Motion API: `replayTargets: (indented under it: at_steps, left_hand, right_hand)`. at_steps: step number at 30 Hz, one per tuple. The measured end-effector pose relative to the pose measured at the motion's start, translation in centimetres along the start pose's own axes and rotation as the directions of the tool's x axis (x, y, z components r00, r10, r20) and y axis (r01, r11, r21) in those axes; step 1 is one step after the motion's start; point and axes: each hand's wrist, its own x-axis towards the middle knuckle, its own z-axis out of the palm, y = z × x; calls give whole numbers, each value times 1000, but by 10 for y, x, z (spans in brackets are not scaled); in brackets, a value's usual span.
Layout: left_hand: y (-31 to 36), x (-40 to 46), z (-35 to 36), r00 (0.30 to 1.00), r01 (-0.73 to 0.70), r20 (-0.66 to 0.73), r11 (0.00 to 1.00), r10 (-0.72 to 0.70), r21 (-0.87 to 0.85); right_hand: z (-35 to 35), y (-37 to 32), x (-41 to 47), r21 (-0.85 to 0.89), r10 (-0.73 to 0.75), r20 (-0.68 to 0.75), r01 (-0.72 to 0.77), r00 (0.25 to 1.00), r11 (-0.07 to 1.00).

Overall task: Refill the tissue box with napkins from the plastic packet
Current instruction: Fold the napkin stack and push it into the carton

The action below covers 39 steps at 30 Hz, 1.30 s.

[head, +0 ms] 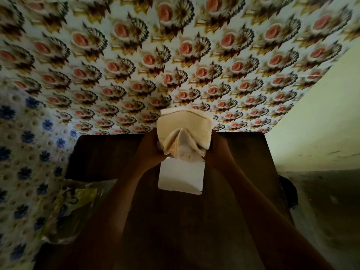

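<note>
Head view: left hand [151, 148] and right hand [213, 148] clasp 1 bent stack of napkins [184, 127] above the white tissue box [180, 177] mid-table [109, 152], plastic packet [76, 203] at its left edge.

The scene is dim and unevenly lit: light falls on the patterned wall [175, 55] from twelve o'clock, while the table [109, 152] and forearms toward six o'clock sink into deep shadow. Wide-angle distortion bends the edges at nine and three o'clock. Motion blur softens the wall pattern throughout.
</note>
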Motion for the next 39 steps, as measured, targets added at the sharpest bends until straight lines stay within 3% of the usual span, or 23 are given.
replayTargets:
  at_steps: [2,5,11,16,22,26,30,35,39]
  left_hand:
    - [-2,-2,-2,1000,-18,-14,997,17,-81]
    - [-11,3,1,1000,25,-8,997,-25,-71]
    - [-7,7,2,998,-62,31,996,60,63]
    - [-8,7,2,999,-42,5,999,42,14]
    - [-18,10,7,986,-139,-49,955,157,263]
    - [-18,12,6,982,-157,-59,943,182,295]
    - [-19,17,2,992,-127,16,963,126,236]
    - [-14,22,1,993,-108,83,936,85,334]
    - [-4,16,0,994,-60,105,981,40,186]
  right_hand:
    - [-6,1,0,65,12,-28,-10,1000,998]
    - [-10,-3,-4,63,-32,-27,34,999,997]
    - [-10,-6,-4,-128,-220,37,223,975,966]
    - [-15,5,-3,-71,-42,-13,41,999,997]
    - [-9,4,-4,-152,-78,22,80,997,985]
    - [-12,4,1,-150,-24,8,25,1000,988]
    - [-12,1,1,-142,-8,25,11,1000,990]
    - [-14,6,4,-216,-20,124,46,992,975]
    - [-21,7,7,-116,46,161,-27,986,993]
